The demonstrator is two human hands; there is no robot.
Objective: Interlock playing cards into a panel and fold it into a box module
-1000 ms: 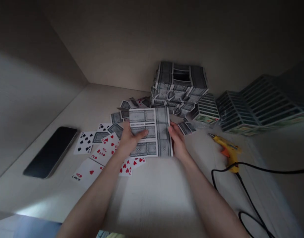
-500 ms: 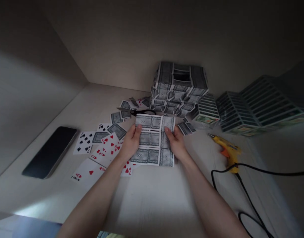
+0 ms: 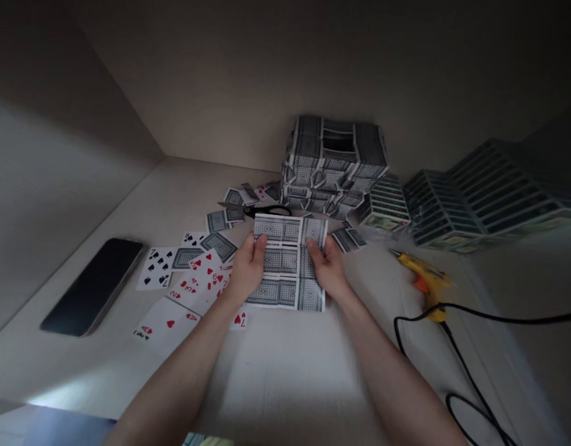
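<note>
Between my hands is a flat panel of joined playing cards (image 3: 281, 261), their patterned grey backs facing up. My left hand (image 3: 248, 265) grips its left edge, thumb on top and fingers underneath. On the opposite edge my right hand (image 3: 329, 265) holds it the same way, its thumb lying on the right column of cards. The fingers under the panel are hidden. Loose playing cards (image 3: 204, 272), some face up, lie beside and partly beneath my left forearm. Just beyond the panel's far edge rest black-handled scissors (image 3: 266, 211).
Behind the panel stands a box-like structure built of cards (image 3: 334, 164). Stacked card packs (image 3: 452, 207) sit at the right, with a smaller stack (image 3: 386, 203) beside them. A yellow glue gun (image 3: 424, 282) with a black cable (image 3: 471, 365) lies right. A phone (image 3: 94, 285) lies left.
My right thumb has shifted slightly left and down on the panel. Both hands keep their hold; the whole view has drifted a little.
</note>
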